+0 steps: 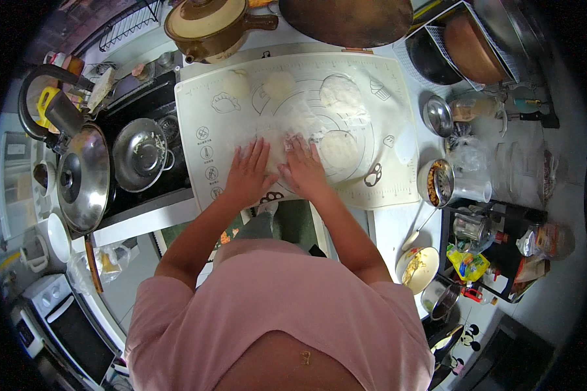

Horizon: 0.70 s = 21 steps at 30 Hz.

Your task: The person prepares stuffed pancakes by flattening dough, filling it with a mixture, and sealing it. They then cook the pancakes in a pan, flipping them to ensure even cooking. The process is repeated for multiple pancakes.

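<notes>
A white silicone kneading mat [396, 190] with printed markings lies before me. My left hand [248, 171] is palm down near its front edge, fingers stretched forward. Beside it, my right hand [303, 168] lies flat too, with flour on the fingertips. A pale patch of dough [274, 146] seems to lie between and under the fingers; its outline is hard to tell. Right of my right hand is a round floured dough piece [339, 149]. Another floured round [341, 94] sits behind it. Two smoother dough pieces, one left [237, 83] and one right [279, 84], rest near the back.
On the left, a steel pan [141, 154] and a lidded wok [84, 176] stand on the black stove. A brown clay pot [205, 24] is behind the mat. At right are a steel bowl [438, 116], a bowl with a slotted spoon [435, 183] and a bowl of yellowish food [420, 269].
</notes>
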### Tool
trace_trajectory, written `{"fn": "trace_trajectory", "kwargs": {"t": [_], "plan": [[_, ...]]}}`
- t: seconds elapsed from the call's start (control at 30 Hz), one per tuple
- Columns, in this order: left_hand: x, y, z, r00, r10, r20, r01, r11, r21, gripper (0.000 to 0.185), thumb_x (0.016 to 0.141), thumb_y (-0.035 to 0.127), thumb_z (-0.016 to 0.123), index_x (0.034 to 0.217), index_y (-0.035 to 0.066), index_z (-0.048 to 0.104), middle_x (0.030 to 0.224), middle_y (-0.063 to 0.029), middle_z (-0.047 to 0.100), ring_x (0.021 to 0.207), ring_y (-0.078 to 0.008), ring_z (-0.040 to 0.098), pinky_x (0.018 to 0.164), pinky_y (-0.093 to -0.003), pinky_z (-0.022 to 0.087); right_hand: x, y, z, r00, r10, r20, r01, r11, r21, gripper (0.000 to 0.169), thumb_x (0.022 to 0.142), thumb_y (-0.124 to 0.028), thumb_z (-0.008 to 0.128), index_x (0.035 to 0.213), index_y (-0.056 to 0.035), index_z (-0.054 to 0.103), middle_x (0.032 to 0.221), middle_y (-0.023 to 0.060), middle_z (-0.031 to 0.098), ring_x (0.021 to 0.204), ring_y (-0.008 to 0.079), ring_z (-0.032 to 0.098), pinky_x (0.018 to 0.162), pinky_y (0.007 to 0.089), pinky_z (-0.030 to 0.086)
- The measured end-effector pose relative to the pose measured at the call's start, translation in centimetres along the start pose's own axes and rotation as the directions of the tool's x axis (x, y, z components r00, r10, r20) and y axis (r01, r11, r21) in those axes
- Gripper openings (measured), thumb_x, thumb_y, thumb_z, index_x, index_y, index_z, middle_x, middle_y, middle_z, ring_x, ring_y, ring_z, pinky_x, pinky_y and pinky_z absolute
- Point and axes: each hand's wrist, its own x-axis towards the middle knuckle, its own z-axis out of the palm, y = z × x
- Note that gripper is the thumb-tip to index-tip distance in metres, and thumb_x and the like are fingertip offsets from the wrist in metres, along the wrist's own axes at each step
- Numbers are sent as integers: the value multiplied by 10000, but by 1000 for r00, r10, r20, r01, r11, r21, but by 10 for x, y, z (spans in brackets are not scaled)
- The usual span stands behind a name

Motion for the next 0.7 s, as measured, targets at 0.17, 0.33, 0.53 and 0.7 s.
{"fn": "trace_trajectory", "kwargs": {"t": [0.17, 0.33, 0.53, 0.7], "plan": [[-4, -8, 0, 994, -31, 101, 26, 998, 51, 759, 962, 439, 507, 1532, 44, 199, 1593, -154, 211, 1456, -340, 236, 1171, -575, 103, -7, 1, 1, 1000, 1, -15, 0, 998, 59, 581, 946, -339, 531, 1394, 14, 420, 1480, 225, 383, 1408, 373, 319, 1170, 521, 157], [19, -7, -18, 998, -25, -51, 31, 994, 108, 747, 947, 498, 475, 1509, 48, 277, 1570, -137, 283, 1445, -315, 273, 1171, -552, 135, -24, 13, -7, 986, 162, -47, -154, 978, 142, 572, 946, -315, 533, 1383, 37, 421, 1462, 245, 399, 1386, 405, 335, 1166, 525, 158], [53, 1, -6, 994, 79, 72, -92, 975, 202, 748, 950, 530, 446, 1501, 46, 297, 1571, -135, 279, 1451, -303, 260, 1184, -512, 147, -69, 11, -16, 940, 288, -186, -211, 913, 349, 585, 929, -258, 563, 1387, 69, 403, 1424, 285, 418, 1333, 455, 366, 1148, 537, 205], [54, 14, 11, 990, 140, 7, -139, 977, 162, 773, 935, 553, 451, 1495, 39, 313, 1565, -153, 283, 1438, -330, 276, 1182, -507, 156, -88, 5, -33, 930, 332, -157, -257, 894, 366, 591, 901, -200, 608, 1394, 55, 405, 1403, 281, 433, 1300, 464, 393, 1105, 522, 295]]}}
